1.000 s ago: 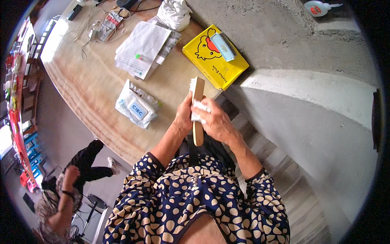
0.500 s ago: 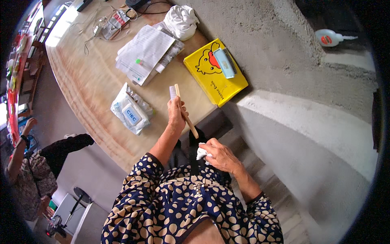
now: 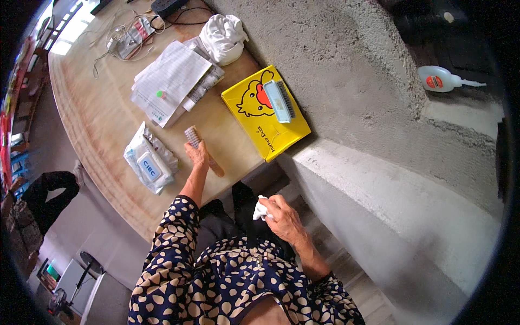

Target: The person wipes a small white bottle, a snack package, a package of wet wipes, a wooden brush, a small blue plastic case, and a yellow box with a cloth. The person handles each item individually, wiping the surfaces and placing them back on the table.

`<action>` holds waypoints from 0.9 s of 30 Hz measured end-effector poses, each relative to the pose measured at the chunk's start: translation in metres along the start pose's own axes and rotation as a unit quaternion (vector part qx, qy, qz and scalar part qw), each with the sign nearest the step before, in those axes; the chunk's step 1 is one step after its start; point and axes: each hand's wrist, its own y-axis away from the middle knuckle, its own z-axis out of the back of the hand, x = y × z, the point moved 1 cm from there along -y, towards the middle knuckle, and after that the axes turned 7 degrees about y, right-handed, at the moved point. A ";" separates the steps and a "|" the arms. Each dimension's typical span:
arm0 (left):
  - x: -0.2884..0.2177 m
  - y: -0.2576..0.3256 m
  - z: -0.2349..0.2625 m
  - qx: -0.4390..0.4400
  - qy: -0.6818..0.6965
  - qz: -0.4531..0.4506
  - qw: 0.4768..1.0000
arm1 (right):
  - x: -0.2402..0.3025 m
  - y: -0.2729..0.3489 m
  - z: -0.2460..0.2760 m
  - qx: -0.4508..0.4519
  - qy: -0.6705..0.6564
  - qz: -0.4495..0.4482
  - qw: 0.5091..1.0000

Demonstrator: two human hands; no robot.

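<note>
My left hand (image 3: 199,155) is closed around a wooden-handled brush (image 3: 216,169) over the near part of the table. The brush's bristled end shows beyond my fingers, turned upward. My right hand (image 3: 284,221) pinches a crumpled white wipe (image 3: 260,208) above my lap, apart from the brush. Left of my left hand sits a white wet wipes pack (image 3: 146,162) with a flat lid. A yellow box (image 3: 244,106) printed with a cartoon duck lies to the right on the table, and a light blue brush (image 3: 278,103) with dark bristles rests on it.
Papers (image 3: 170,76) with a small green-capped item (image 3: 161,94) lie beyond the wipes. A bundled white cloth (image 3: 222,39) and tangled cables (image 3: 125,39) are farther back. A squeeze bottle (image 3: 436,79) lies on a concrete ledge at right. Another person (image 3: 32,216) is at far left.
My left hand has moved left and down with the wooden brush, whose bristles have turned upward. My right hand still holds the wipe. The whole view has shifted a little.
</note>
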 end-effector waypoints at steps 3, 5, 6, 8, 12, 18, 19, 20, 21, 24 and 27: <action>0.003 -0.007 0.004 -0.031 -0.094 -0.020 0.995 | -0.009 -0.001 0.005 0.003 -0.001 -0.011 1.000; 0.009 -0.019 0.012 -0.044 -0.115 -0.021 0.992 | -0.018 0.002 0.007 -0.022 -0.007 -0.022 0.999; 0.002 -0.020 0.013 -0.049 -0.129 -0.014 0.990 | -0.024 0.001 0.007 -0.023 -0.008 -0.023 0.999; -0.003 -0.022 0.015 -0.054 -0.135 -0.009 0.989 | -0.032 0.000 0.007 -0.017 -0.005 -0.037 0.999; -0.016 -0.024 0.024 -0.108 -0.259 -0.026 0.960 | -0.033 -0.007 0.012 -0.007 -0.006 -0.021 1.000; -0.124 0.062 -0.015 0.001 -0.093 -0.347 0.933 | -0.038 -0.005 0.010 0.010 -0.003 -0.027 1.000; -0.143 0.084 -0.035 0.049 0.006 -0.346 0.937 | -0.038 -0.006 0.011 0.007 -0.002 -0.015 1.000; -0.159 0.102 -0.053 0.086 0.055 -0.313 0.944 | -0.038 -0.006 0.012 0.008 0.001 -0.014 1.000; -0.172 0.118 -0.073 0.125 0.104 -0.280 0.946 | -0.037 -0.006 0.014 0.008 0.003 -0.015 1.000; -0.194 0.142 -0.123 0.173 0.052 -0.259 0.949 | -0.040 -0.004 0.015 -0.001 0.010 -0.021 1.000; -0.191 0.142 -0.158 0.181 0.043 -0.213 0.959 | -0.039 0.002 0.017 -0.008 -0.002 -0.061 0.998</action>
